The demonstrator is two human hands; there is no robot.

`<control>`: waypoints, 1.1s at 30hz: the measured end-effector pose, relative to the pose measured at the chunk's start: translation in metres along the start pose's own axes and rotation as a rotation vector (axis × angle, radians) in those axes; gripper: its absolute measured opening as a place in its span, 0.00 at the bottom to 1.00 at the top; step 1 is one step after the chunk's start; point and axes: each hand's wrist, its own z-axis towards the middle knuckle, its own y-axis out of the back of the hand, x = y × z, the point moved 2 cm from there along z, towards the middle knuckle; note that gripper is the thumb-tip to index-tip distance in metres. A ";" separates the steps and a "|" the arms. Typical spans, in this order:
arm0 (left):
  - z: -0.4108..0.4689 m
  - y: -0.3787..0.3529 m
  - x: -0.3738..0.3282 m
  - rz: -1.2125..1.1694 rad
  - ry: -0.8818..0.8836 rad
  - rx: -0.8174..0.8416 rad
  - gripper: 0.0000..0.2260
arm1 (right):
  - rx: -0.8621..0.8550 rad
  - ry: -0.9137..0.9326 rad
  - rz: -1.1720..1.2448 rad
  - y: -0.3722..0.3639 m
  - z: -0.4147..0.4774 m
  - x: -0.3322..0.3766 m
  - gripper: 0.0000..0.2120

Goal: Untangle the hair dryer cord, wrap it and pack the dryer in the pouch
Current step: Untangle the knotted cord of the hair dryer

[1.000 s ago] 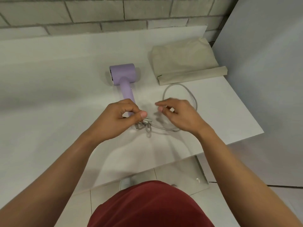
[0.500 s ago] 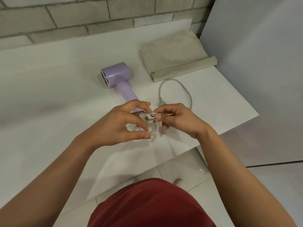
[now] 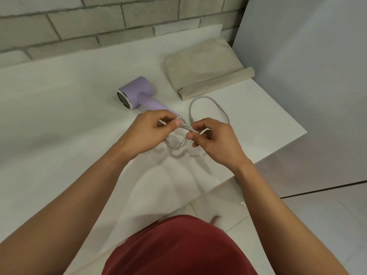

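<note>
A lilac hair dryer (image 3: pixel 137 95) lies on its side on the white table (image 3: pixel 59 120), barrel to the left, handle pointing toward my hands. Its grey cord (image 3: pixel 210 100) makes a loose loop on the table behind my right hand, then runs into a small twisted coil (image 3: pixel 178 144) held just above the table between both hands. My left hand (image 3: pixel 151 132) pinches the coil's left side with thumb and fingers. My right hand (image 3: pixel 214 139) pinches the right side. The beige fabric pouch (image 3: pixel 202 70) lies flat at the back right, its rolled edge facing me.
A brick wall (image 3: pixel 99 22) runs behind the table. A grey panel (image 3: pixel 307 76) stands against the table's right side. The table's front right corner (image 3: pixel 304 132) lies close to my right hand, with tiled floor (image 3: pixel 317 225) below.
Both hands have lifted the cord from the table and gathered it into a small twisted coil between them. The view has shifted, with the dryer and pouch lying where they were.
</note>
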 end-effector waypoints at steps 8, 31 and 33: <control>0.018 0.003 -0.009 0.077 -0.021 -0.037 0.06 | -0.009 -0.081 0.084 0.013 -0.002 -0.002 0.14; 0.013 0.003 -0.014 0.135 -0.009 0.027 0.06 | -0.034 -0.170 0.238 0.006 -0.004 0.017 0.12; 0.009 0.000 -0.012 0.095 -0.007 -0.004 0.07 | -0.007 -0.149 0.177 0.010 -0.002 0.021 0.10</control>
